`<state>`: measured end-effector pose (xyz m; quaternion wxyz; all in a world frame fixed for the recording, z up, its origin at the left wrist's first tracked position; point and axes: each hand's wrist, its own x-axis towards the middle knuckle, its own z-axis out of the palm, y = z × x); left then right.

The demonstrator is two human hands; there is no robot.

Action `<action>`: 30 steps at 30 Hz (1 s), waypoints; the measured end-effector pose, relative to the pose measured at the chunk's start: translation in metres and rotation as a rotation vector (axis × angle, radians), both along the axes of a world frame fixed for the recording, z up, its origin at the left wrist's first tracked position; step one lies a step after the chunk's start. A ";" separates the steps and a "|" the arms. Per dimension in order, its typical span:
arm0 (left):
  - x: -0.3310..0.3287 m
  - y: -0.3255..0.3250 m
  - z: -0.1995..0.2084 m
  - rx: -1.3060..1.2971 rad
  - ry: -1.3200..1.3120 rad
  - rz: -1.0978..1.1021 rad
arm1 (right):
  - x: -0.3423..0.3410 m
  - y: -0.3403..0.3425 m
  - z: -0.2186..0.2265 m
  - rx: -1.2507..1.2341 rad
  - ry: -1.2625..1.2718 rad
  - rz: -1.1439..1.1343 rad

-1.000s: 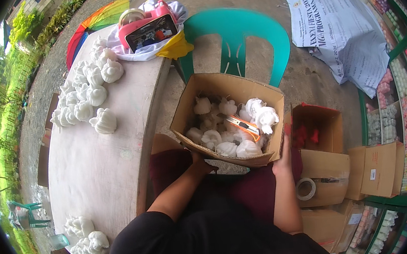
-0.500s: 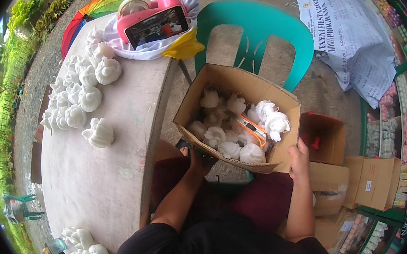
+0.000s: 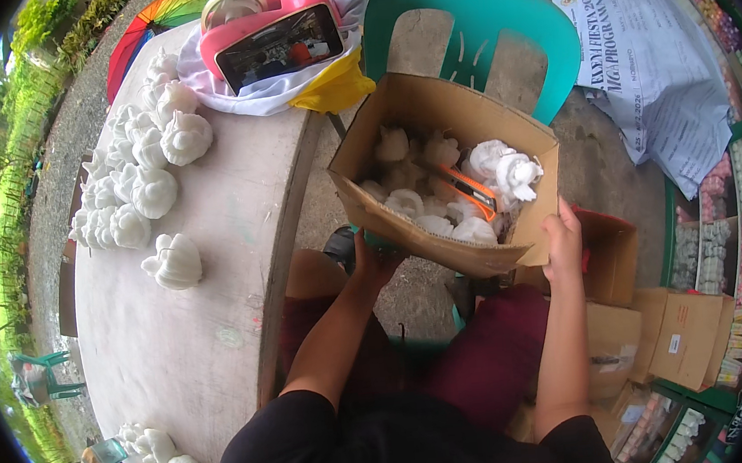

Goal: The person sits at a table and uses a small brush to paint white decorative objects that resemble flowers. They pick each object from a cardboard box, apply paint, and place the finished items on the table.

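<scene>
An open cardboard box (image 3: 454, 255) hangs over my lap between the table and the right side, held by both hands. My right hand (image 3: 561, 240) is closed on its near right corner, thumb on the outside. At the near left underside, my left hand (image 3: 375, 260) supports the box; some of its fingers are hidden beneath it. Inside lie several white, ribbed, bulb-shaped pieces (image 3: 516, 175), some wrapped in clear plastic. An orange utility knife (image 3: 472, 193) rests on top of them.
On the white table (image 3: 195, 355) at left sit several more white bulb-shaped pieces (image 3: 153, 192). A pink tape dispenser (image 3: 313, 5) and a phone (image 3: 280, 51) stand on cloth at its far end. A green plastic chair (image 3: 551, 62) is beyond the box; cartons (image 3: 685, 335) and shelves lie right.
Both hands have carried the box away from my body and slightly right, toward the green chair. The box's near side shows more now. The utility knife and the white pieces have moved with it.
</scene>
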<state>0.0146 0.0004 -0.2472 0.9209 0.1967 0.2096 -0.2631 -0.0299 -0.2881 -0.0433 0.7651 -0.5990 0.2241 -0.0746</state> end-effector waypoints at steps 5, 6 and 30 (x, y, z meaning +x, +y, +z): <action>0.060 -0.014 0.031 0.102 0.214 0.106 | 0.054 -0.011 -0.009 0.001 -0.007 -0.019; 0.072 -0.019 0.037 0.107 0.235 0.126 | 0.067 -0.015 -0.012 -0.016 -0.018 -0.009; 0.043 -0.054 -0.037 1.282 -1.067 -1.421 | 0.131 -0.026 -0.010 -0.403 0.065 0.050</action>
